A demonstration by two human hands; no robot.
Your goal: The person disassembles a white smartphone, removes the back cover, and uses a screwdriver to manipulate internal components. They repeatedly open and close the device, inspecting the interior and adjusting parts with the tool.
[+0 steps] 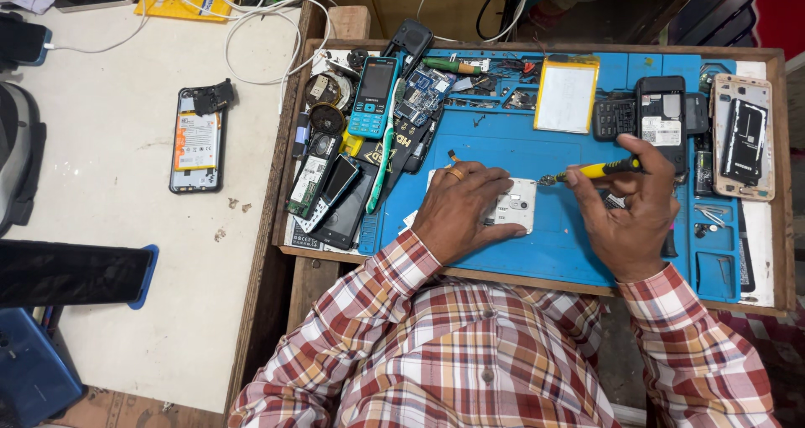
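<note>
Pressing flat, palm down, the left hand (459, 212) covers the near end of a small white phone (513, 205) lying on the blue work mat (503, 155); its fingers are spread, gripping nothing. The right hand (627, 218) is curled shut around a yellow-handled screwdriver (591, 171), held nearly level, tip pointing left. The tip sits just beside the phone's upper right corner; contact cannot be confirmed. Both sleeves are plaid.
</note>
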